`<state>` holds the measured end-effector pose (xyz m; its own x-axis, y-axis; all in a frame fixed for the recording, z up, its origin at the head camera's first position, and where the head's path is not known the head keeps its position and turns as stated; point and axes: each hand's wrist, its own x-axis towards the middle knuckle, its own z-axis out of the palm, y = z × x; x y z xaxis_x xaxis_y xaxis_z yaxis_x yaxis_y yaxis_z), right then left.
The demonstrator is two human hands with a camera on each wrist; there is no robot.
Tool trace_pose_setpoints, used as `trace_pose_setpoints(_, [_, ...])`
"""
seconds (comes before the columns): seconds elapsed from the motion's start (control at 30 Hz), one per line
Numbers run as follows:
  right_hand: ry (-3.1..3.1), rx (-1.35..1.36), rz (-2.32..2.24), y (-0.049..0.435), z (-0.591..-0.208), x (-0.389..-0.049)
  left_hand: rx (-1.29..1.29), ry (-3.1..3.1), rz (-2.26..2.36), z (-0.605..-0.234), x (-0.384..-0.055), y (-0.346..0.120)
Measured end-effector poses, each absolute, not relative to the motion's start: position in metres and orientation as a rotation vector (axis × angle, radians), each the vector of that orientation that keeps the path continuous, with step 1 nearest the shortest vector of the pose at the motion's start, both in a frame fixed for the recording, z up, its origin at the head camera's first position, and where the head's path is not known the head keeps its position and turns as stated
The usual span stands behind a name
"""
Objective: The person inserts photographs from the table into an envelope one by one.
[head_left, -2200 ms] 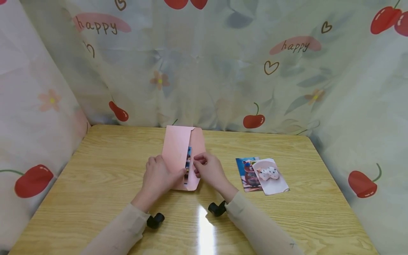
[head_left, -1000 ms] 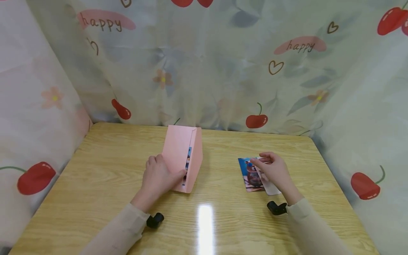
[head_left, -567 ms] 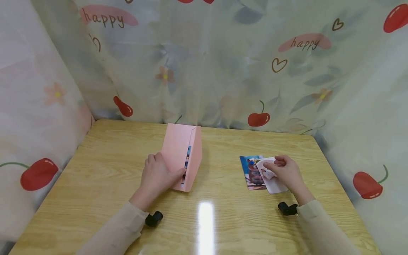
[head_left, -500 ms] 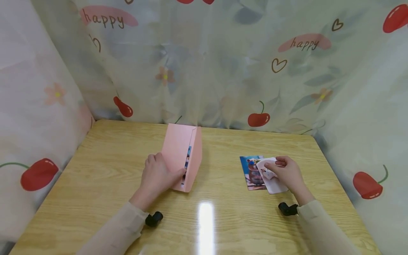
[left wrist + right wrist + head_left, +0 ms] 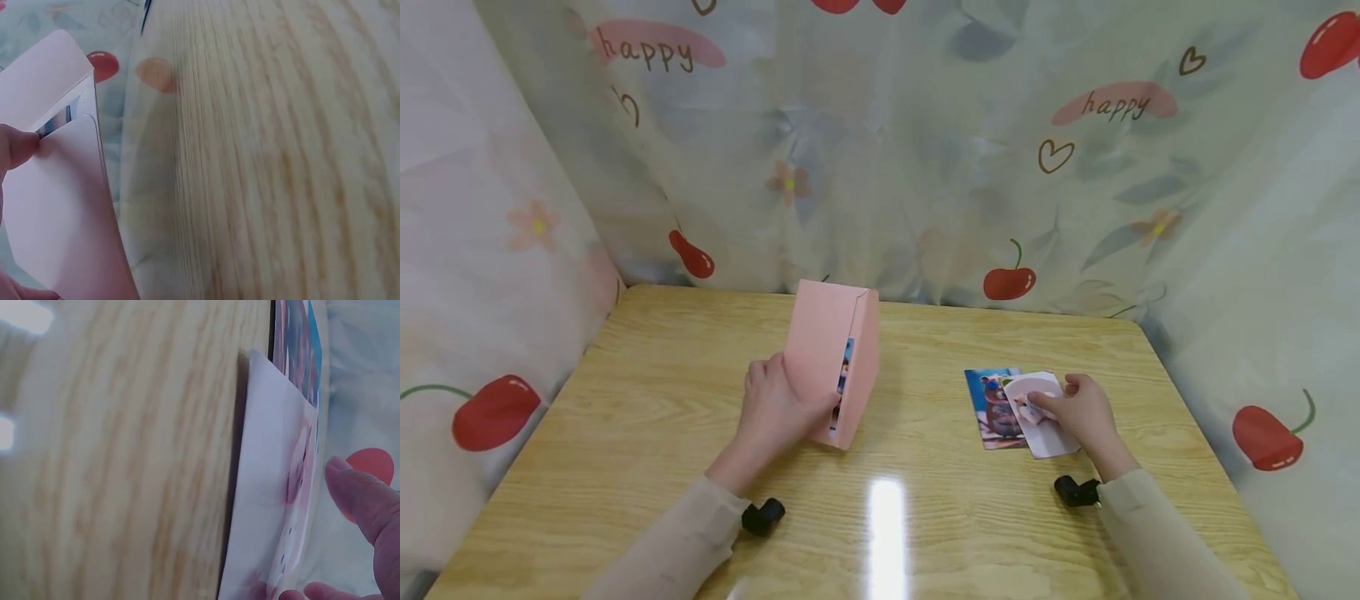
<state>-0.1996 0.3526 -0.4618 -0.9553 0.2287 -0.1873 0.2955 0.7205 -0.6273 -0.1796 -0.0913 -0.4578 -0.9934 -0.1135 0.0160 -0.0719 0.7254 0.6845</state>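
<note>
A pink envelope (image 5: pixel 822 333) stands tilted left of the table's middle, its flap (image 5: pixel 867 367) angled up on the right. My left hand (image 5: pixel 775 410) grips its left side, thumb at the opening in the left wrist view. A narrow strip of a colourful picture card (image 5: pixel 845 371) shows inside the opening. My right hand (image 5: pixel 1084 414) is over a white photo card (image 5: pixel 1052 437) with spotted shapes, thumb above its face and fingers near its right edge. In the right wrist view, the thumb (image 5: pixel 353 481) is apart from the card. Beneath that card lies a blue bear picture card (image 5: pixel 992 412), partly covered.
The wooden table (image 5: pixel 925 517) has a bright light reflection near the front. A printed curtain (image 5: pixel 895 167) with cherries hangs behind it and along both sides. A black wrist device (image 5: pixel 763 517) sits at the left cuff, another black device (image 5: pixel 1077 492) at the right.
My right hand left the envelope's flap and moved right to the cards, its fingers lately shifting to the white card's right edge. The flap has swung up, and the envelope has risen slightly.
</note>
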Motion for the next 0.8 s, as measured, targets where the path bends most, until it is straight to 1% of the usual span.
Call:
trace_pose_setpoints(0.3, [2.819,0.501,-0.891,0.3517,-0.4617,-0.1996,0.139,-2.921,-1.1,-0.4573,-0.1826,-0.0979])
trace_pose_setpoints(0.8, [2.775,0.507,-0.891,0.3502,-0.4564,-0.1989,0.115,-2.914,-1.08,-0.4558,-0.1842,-0.096])
